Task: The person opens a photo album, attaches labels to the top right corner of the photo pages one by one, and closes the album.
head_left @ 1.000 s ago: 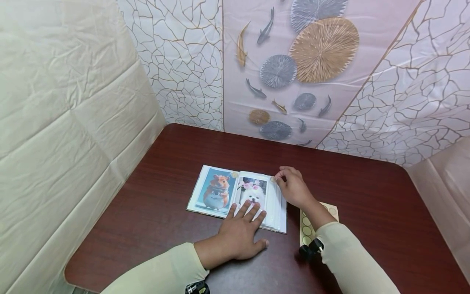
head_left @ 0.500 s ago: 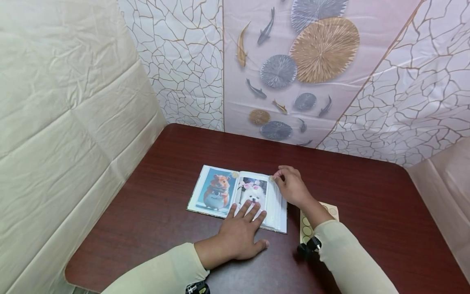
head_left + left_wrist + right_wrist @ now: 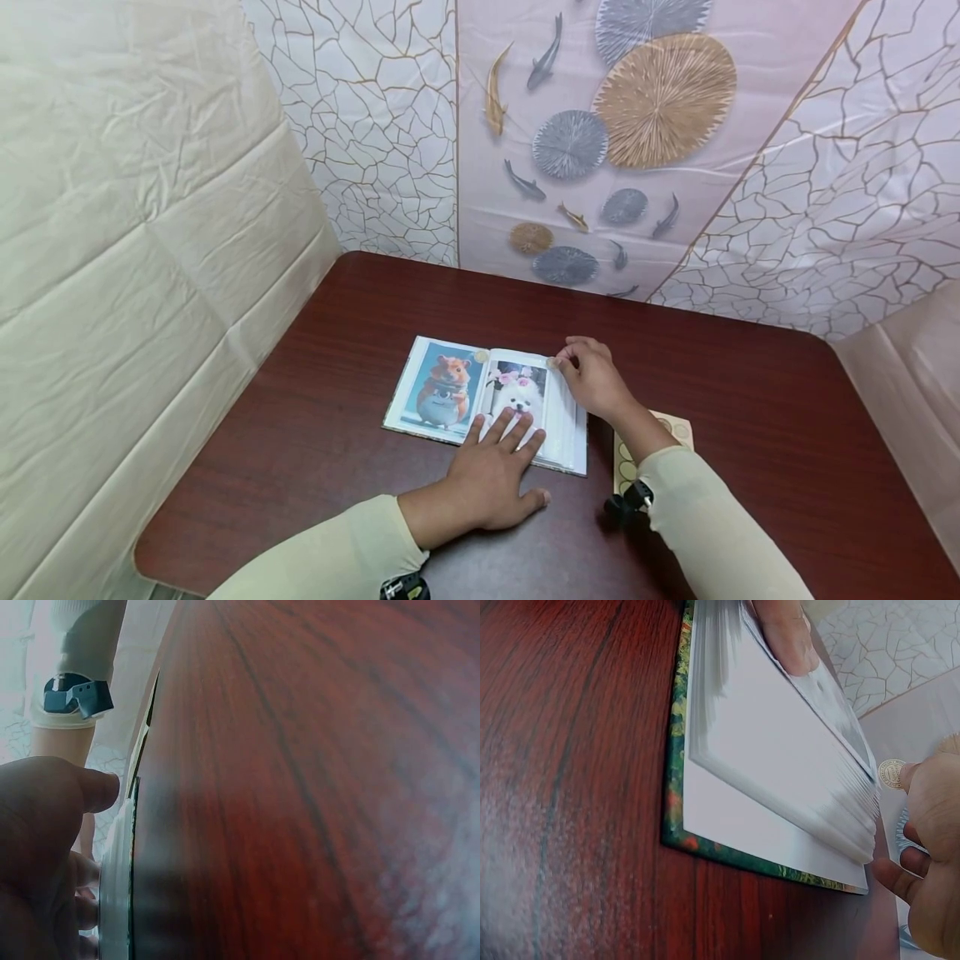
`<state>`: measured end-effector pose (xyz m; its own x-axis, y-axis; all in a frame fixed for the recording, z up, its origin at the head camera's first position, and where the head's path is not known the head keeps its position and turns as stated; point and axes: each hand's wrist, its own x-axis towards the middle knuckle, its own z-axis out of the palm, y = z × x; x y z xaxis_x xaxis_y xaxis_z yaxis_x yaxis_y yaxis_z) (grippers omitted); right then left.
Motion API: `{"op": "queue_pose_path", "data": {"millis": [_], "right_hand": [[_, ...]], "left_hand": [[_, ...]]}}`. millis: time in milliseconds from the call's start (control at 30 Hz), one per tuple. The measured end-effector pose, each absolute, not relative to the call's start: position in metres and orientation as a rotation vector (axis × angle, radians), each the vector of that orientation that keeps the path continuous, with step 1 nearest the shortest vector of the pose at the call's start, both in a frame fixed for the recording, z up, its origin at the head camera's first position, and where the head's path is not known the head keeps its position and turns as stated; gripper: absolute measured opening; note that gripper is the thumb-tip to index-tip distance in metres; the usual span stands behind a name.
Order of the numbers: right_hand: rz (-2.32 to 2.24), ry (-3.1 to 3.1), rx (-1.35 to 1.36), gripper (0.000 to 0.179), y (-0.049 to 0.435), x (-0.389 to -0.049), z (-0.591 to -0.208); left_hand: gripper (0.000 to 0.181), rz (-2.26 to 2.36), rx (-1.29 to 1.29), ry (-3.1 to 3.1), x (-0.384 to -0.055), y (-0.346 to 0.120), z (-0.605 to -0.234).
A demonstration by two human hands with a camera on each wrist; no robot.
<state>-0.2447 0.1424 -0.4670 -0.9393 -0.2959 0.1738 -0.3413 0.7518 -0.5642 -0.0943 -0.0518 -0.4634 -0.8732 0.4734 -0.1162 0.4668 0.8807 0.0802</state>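
Toward the near edge of the bench we find the left hand, its fingers straight and spread, grasping nothing, resting over the lower part of the dog photo. To its right, partly beneath the right forearm, lies a sheet of round stickers. The photo album lies spread flat, mid-bench, well short of the far edge; a sticker sits at the hamster photo's upper right corner. At the album's far right corner, the right hand pinches a round gold sticker between its fingers; whether it touches the page we cannot tell. We judge the step in hand to be positioning that sticker beside the dog photo's upper right corner; the next move calls for alignment, then pressing it flat while the left hand steadies the page.
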Motion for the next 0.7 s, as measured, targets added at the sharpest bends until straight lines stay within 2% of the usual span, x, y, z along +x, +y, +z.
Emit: {"op": "queue_pose_path", "data": {"millis": [700], "right_hand": [[0.955, -2.934, 0.517, 0.016, 0.1361, -0.2464, -0.4672]], "left_hand": [[0.078, 0.046, 0.735, 2.930, -0.0938, -0.0526, -0.4643]]}}
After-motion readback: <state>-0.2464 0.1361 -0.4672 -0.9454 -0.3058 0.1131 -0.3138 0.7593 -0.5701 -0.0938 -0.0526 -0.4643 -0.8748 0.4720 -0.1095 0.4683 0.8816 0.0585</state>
